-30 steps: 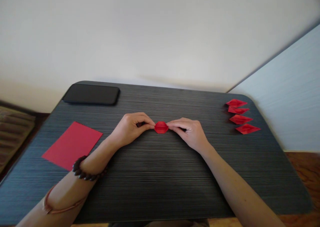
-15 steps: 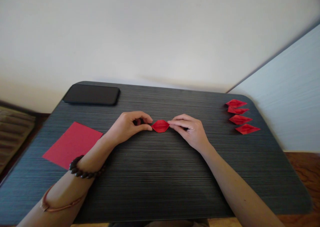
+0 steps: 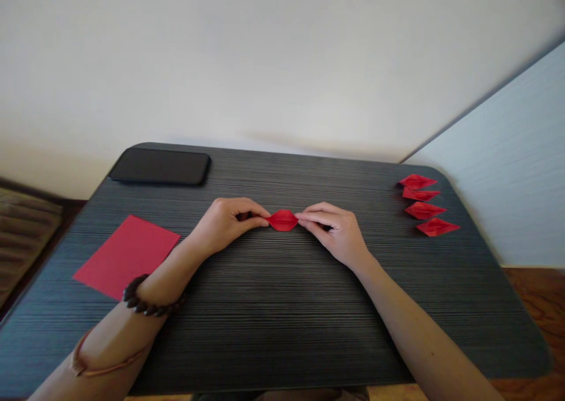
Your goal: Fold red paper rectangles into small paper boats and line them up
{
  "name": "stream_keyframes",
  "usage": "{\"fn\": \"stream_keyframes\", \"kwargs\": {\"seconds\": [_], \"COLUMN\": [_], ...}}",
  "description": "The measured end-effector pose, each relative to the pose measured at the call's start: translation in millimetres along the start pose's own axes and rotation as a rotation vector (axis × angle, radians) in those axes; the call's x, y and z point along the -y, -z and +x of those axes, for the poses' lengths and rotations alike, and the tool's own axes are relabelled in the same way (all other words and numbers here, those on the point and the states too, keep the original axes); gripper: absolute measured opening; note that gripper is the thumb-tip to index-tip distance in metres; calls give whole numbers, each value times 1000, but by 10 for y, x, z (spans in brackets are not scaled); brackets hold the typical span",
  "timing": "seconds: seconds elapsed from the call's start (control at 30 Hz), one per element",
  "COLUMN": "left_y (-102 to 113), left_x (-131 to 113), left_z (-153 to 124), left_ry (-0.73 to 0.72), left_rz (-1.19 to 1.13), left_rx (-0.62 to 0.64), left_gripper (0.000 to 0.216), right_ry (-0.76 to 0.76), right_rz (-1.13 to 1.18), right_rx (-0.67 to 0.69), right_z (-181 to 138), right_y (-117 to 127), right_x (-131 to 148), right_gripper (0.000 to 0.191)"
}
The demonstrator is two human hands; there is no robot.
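Between my hands is a small folded red paper boat (image 3: 283, 221) with pointed ends and a crease along its middle. My left hand (image 3: 232, 223) pinches its left tip between thumb and fingers. At the opposite tip, my right hand (image 3: 332, 229) has its thumb and fingertips closed on the paper. Both tips are partly hidden by the fingers. Several similar folded red paper boats (image 3: 424, 211) lie in a column on the right of the table. A flat red paper square (image 3: 128, 254) rests on the left, partly under my left forearm.
The dark, ribbed table (image 3: 273, 324) has rounded corners. A black phone (image 3: 159, 166) lies at its back left. Behind stands a pale wall (image 3: 282, 65), with a light panel (image 3: 507, 165) on the right.
My left fingers have closed onto the boat's left tip, where thumb and forefinger were slightly apart before. The boat has shifted very slightly; my right hand keeps its pinch.
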State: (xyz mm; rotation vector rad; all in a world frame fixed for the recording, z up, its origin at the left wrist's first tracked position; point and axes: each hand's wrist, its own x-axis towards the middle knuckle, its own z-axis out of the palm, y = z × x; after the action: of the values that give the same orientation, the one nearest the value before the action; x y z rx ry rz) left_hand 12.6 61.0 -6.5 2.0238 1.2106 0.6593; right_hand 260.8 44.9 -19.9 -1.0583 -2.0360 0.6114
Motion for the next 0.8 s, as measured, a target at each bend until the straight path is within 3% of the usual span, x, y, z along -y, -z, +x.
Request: {"fn": "stream_keyframes", "kwargs": {"seconds": [0.37, 0.8], "left_y": [-41, -2], "left_x": [-45, -3], "left_z": [-12, -2], "left_ry": [-122, -8], "left_rz": [41, -16], "left_rx": [-46, 13], "left_gripper": [14, 21], "right_ry": [2, -4], "right_rz": [-30, 20], "right_rx": [33, 8], "right_z": [21, 13], "right_y": [-50, 2], "right_x": [52, 26], "right_gripper": [15, 16]}}
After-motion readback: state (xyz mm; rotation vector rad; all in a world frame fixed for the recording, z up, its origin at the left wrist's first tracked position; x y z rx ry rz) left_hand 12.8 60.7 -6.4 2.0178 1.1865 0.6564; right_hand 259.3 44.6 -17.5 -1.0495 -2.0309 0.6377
